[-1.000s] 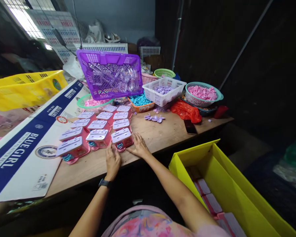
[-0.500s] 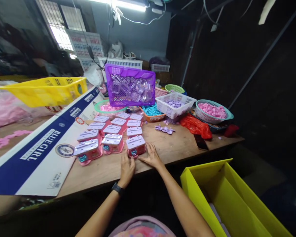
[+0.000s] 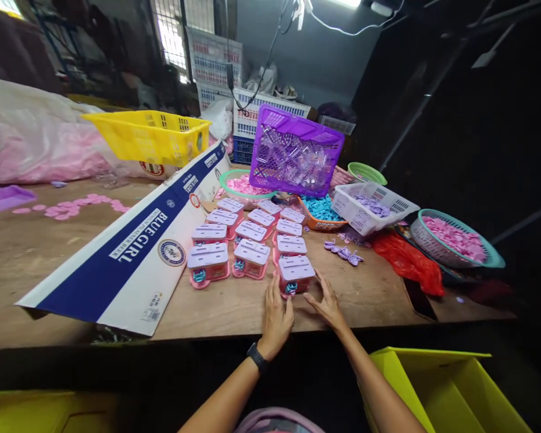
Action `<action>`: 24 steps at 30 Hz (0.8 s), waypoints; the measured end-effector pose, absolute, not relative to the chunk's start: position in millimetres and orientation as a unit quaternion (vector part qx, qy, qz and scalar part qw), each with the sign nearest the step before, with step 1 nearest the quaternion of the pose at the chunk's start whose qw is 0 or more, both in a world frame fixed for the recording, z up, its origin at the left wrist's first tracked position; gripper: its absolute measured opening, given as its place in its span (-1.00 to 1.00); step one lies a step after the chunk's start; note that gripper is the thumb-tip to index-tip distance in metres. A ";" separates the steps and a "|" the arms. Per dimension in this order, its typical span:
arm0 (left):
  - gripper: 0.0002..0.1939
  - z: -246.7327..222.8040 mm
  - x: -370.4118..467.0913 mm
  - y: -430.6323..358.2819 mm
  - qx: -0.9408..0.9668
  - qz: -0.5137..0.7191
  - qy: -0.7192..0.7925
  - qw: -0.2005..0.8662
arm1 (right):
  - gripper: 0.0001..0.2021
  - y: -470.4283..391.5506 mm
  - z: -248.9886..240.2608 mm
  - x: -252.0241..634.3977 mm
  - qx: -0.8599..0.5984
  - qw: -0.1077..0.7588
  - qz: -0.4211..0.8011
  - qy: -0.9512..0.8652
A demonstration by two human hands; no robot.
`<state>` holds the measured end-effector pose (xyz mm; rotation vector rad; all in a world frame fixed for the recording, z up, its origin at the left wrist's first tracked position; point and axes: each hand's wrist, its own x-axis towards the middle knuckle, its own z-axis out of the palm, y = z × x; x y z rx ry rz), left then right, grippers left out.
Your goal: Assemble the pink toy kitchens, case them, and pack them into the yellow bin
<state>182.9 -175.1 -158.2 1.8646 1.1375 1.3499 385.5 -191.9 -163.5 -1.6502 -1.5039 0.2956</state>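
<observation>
A small pink box with a lilac lid and a teal piece at its front, like a toy house, stands at the near end of the right-hand row on the wooden table. My left hand lies at its left front corner, fingers stretched along the side and thumb apart. At its right side is my right hand, open, fingertips close to the wall and thumb spread in front. Whether the fingertips press on it I cannot tell. Matching boxes stand in rows behind and to the left.
A printed cardboard sheet slants along the left. Behind stand a purple basket of clear parts, a white basket and a teal colander. Loose lilac pieces lie right. A yellow bin stands below the table edge.
The view has swung left, so everything sits further right in the picture. Both hands remain at the same box, and my right hand's thumb and fingers are spread a little wider.
</observation>
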 end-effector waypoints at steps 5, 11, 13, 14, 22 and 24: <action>-0.37 -155.6 180.0 -179.4 0.681 0.511 0.427 0.304 | -0.21 -191.4 -162.0 392.7 -0.659 0.538 0.190 -0.490; -0.43 -133.0 134.2 -172.0 0.697 0.534 0.409 0.249 | -0.32 -143.1 -109.3 414.0 -0.683 0.574 0.109 -0.439; -0.45 -120.1 113.7 -159.7 0.714 0.541 0.401 0.190 | -0.41 -101.6 -71.3 414.2 -0.657 0.559 0.090 -0.497; -0.47 -113.3 105.0 -151.4 0.718 0.546 0.401 0.158 | -0.47 -76.8 -51.1 410.4 -0.640 0.543 0.087 -0.537; -0.55 -59.1 80.5 -64.4 0.729 0.567 0.384 0.012 | -0.64 141.7 33.5 301.9 -0.503 0.339 0.042 -0.794; -0.58 -48.1 74.3 -45.8 0.725 0.564 0.394 0.012 | -0.60 186.7 34.9 269.0 -0.523 0.257 0.027 -0.813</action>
